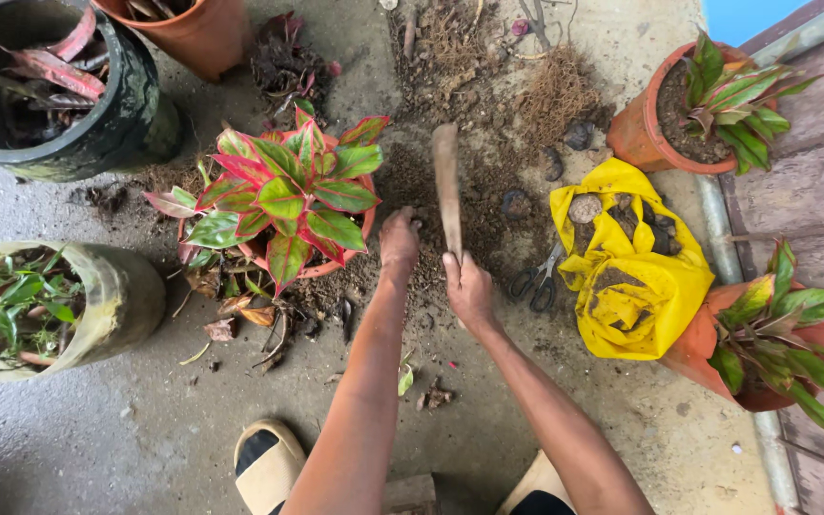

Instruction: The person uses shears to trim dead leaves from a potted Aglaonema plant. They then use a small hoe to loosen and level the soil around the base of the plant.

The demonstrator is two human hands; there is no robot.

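Observation:
My right hand (467, 286) grips the lower end of a long flat wooden-looking blade (446, 186) that points away from me over a heap of dark soil (488, 215) on the concrete floor. My left hand (399, 238) rests knuckles-up on the soil, right beside the rim of an orange pot holding a red-and-green leafy plant (288, 195). The left hand's fingers are curled down into the soil; I cannot tell whether it holds anything.
Black-handled scissors (538, 278) lie right of my right hand, next to a yellow plastic bag (631, 272) of soil and stones. Potted plants stand at right (708, 100), lower right (774, 334), left (40, 305) and top left (59, 86). My sandalled feet (264, 463) are below.

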